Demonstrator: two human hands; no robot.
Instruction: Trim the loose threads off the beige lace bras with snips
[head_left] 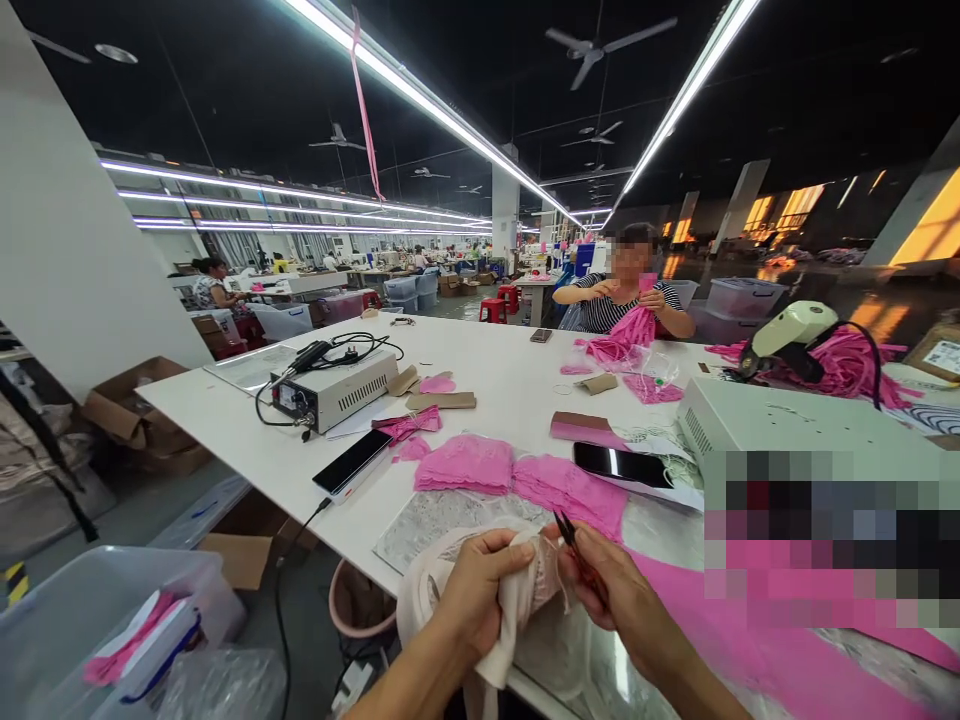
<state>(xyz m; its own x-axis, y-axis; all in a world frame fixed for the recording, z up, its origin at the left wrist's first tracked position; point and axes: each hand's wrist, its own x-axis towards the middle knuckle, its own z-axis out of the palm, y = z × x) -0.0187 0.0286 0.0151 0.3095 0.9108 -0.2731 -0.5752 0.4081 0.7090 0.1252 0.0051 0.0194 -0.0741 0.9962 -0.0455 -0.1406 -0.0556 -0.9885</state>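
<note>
Grey unit [352, 392]: far left, cable looped on top, perhaps to save space.
Left hand [476, 585]: fingers closed, pinching cream cloth [514, 620], apparently to steady its gathered edge; the cloth is near, at centre.
Pink pieces [461, 465]: stacked just beyond the cloth, likely for easy reach.
Right hand [619, 585]: curled around small dark snips [568, 532], points upward beside the cloth, seemingly for control.
White table [495, 365]: smooth, a mottled sheet [405, 535] under the stacks.
Far side: a co-worker [600, 312] holding pink strips [628, 332].
Ceiling: dark, with bright strip lights [450, 116].
</note>
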